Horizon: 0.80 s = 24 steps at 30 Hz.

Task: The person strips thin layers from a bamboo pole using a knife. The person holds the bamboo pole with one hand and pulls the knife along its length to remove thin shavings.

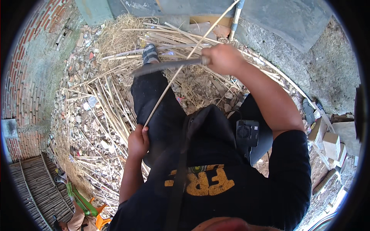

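Note:
My left hand (138, 143) is closed round the lower end of a long thin bamboo stick (163, 94), beside my left thigh. The stick slants up and away to the right, past the far edge of the view. In my right hand (223, 58) is the handle of a machete (163, 66), held out ahead at arm's length. Its blade points left, slightly blurred, and crosses the stick about midway along. Whether blade and stick touch, I cannot tell. Below the blade is my left leg in dark trousers, with a sandalled foot (149, 53) on the ground.
Bamboo strips (110, 104) lie over rubble to the left, and more strips (169, 38) lie ahead near dry straw (117, 38). A black device (247, 133) rests on my right thigh. Brick (32, 77) and concrete walls (323, 65) flank me. Another person (79, 217) is at lower left.

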Tool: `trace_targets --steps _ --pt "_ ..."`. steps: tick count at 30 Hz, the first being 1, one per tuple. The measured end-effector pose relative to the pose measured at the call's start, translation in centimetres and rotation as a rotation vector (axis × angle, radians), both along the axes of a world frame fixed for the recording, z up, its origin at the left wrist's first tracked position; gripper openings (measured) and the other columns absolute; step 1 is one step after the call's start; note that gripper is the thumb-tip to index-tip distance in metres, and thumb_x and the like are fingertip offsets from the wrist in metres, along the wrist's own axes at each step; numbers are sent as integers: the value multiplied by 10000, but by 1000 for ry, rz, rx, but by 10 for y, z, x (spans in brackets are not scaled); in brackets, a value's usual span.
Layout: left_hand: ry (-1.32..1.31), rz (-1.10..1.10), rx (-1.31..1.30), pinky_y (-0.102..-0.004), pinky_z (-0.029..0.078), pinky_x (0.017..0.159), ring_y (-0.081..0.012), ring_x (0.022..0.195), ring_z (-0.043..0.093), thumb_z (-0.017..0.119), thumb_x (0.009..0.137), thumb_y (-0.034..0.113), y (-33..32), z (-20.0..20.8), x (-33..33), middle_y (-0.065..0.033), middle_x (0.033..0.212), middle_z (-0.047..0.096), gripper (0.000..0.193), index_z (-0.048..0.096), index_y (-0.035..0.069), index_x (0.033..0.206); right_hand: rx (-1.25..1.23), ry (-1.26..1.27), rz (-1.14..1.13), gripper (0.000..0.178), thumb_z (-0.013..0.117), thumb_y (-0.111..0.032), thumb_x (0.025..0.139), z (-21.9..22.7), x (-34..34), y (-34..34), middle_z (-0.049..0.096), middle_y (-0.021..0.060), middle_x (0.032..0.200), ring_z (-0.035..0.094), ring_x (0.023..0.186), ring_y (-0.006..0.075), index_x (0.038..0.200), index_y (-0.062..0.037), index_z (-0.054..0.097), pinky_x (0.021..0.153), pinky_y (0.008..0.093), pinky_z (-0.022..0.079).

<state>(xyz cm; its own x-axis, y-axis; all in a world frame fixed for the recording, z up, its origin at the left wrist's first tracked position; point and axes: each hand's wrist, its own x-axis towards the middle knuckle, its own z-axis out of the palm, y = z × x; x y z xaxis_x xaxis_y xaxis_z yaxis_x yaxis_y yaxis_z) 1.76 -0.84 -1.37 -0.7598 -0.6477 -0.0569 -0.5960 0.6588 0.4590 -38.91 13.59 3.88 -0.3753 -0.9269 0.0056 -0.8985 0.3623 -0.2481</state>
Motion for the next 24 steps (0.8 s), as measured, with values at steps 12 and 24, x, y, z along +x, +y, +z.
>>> trace_targets --steps 12,24 --pt "1 -11 9 -558 425 594 -503 663 581 461 1051 301 -3 1 0 -259 652 574 326 518 33 874 -123 -78 -107 190 600 -169 834 -12 -35 6 720 149 954 702 900 328 993 -133 697 837 466 561" --pt "10 -17 78 -550 416 601 -510 668 566 452 1056 277 -3 9 -3 -272 666 567 339 501 18 842 -88 -83 -71 258 658 -204 813 -20 -17 -10 712 161 901 697 875 356 1057 -122 680 781 481 567"
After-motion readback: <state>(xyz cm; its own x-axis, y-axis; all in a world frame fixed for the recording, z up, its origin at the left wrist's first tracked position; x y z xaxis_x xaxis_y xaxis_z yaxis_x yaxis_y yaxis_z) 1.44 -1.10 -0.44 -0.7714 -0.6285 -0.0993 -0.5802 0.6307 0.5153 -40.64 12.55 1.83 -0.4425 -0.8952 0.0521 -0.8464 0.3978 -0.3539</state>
